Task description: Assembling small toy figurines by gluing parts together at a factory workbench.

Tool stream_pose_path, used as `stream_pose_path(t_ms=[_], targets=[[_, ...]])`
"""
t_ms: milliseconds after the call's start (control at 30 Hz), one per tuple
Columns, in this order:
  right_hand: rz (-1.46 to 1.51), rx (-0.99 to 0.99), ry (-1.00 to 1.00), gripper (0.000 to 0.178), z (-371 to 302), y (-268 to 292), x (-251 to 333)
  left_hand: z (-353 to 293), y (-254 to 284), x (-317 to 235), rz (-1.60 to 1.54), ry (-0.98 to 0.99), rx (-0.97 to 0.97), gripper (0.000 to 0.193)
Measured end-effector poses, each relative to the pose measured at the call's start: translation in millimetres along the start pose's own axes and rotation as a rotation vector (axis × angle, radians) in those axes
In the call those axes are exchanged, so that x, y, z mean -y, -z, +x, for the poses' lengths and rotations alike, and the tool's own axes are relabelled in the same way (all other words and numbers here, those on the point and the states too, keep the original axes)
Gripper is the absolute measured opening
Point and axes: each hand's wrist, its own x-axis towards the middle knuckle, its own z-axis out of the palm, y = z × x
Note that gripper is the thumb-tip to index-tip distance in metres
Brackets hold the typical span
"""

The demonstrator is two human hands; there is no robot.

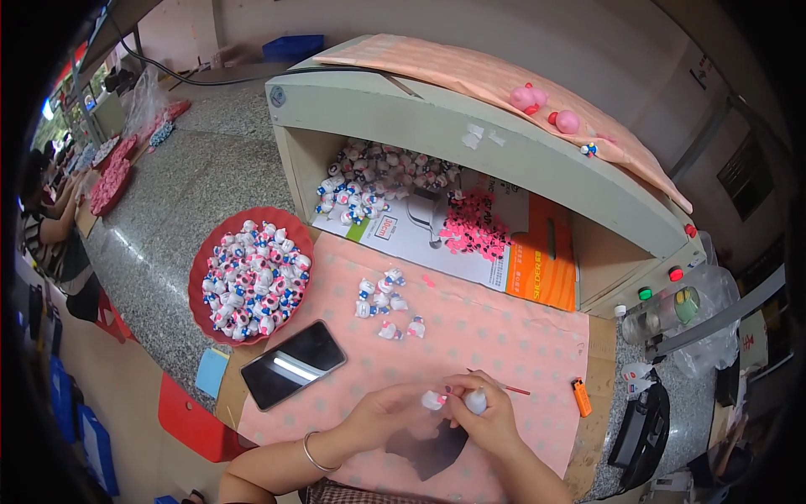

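Near the front edge of the pink cloth, my left hand (388, 412) pinches a small white figurine (433, 400) with pink on it. Close beside it, my right hand (489, 420) is closed around a small whitish bottle (476, 401). Its thumb and fingertips meet right by the figurine; whether they also grip a tiny part, I cannot tell. Several white, pink and blue figurines (383, 300) lie loose on the cloth beyond my hands. A thin red stick (514, 390) shows behind my right hand.
A red basin (200, 315) heaped with figurines stands at left, near a black phone (293, 364). Ahead, a grey box-like hood (470, 160) shelters more figurines (369, 181) and pink pieces (475, 225). An orange lighter (582, 397) and black bag (642, 433) lie at right.
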Motion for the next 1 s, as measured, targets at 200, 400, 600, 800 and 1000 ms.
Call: stream_pose_path(t_ms=[200, 400, 600, 800, 1000], targets=[[0.581, -0.229, -0.309, 0.011, -13.7, 8.5, 4.6, 8.6, -3.1, 1.0, 0.054, -0.044, -0.052, 0.036], [0.560, -0.138, -0.322, 0.004, -8.2, 2.8, 0.9, 21.1, 7.1, 21.7, 0.111, -0.039, -0.112, 0.036], [0.561, -0.079, -0.384, 0.011, -1.4, -0.5, -13.4, 32.6, 1.8, 24.5, 0.200, -0.149, -0.107, 0.033], [0.536, -0.133, -0.470, 0.011, -1.1, -3.0, -12.0, 31.6, -2.5, 23.6, 0.202, -0.133, -0.129, 0.031], [0.605, -0.175, -0.444, 0.014, -3.8, -11.7, -17.3, 27.7, 1.0, 20.6, 0.278, -0.089, -0.136, 0.028]])
